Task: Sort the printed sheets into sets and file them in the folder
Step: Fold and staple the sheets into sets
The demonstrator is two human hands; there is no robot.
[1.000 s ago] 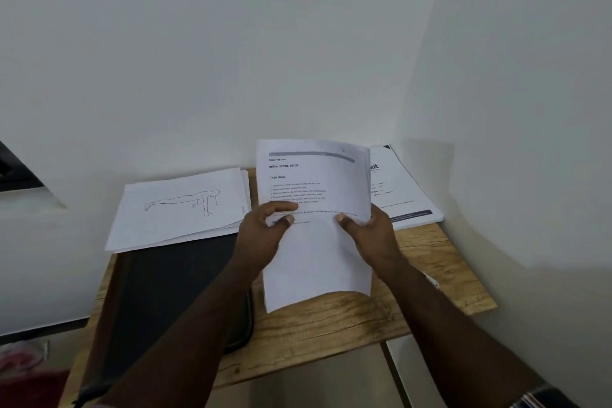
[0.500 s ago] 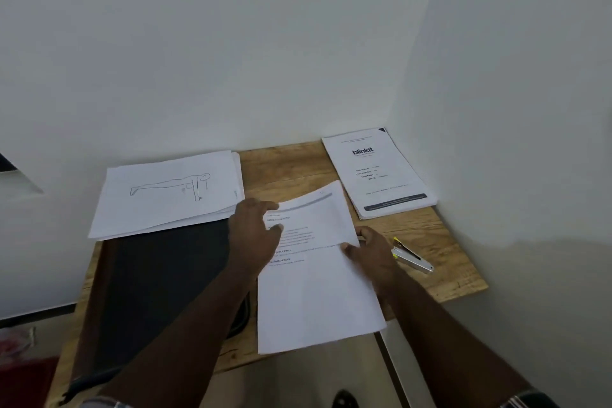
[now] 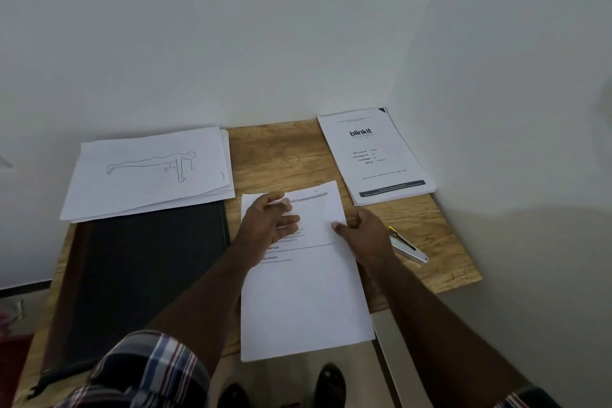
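Sheets [image 3: 304, 291] lie lengthwise, header away, overhanging table [image 3: 440, 262] edge.

Printed sheets [image 3: 304, 291] flat, overhanging table [image 3: 275, 156] edge

Wooden table [image 3: 275, 156], three paper stacks [image 3: 149, 172], dark folder [image 3: 139, 275], stapler [image 3: 409, 248]

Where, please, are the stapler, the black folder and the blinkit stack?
stapler [image 3: 408, 247], head view, on its metal body.
black folder [image 3: 145, 275], head view, on its bare cover.
blinkit stack [image 3: 376, 156], head view, on the top sheet's middle.
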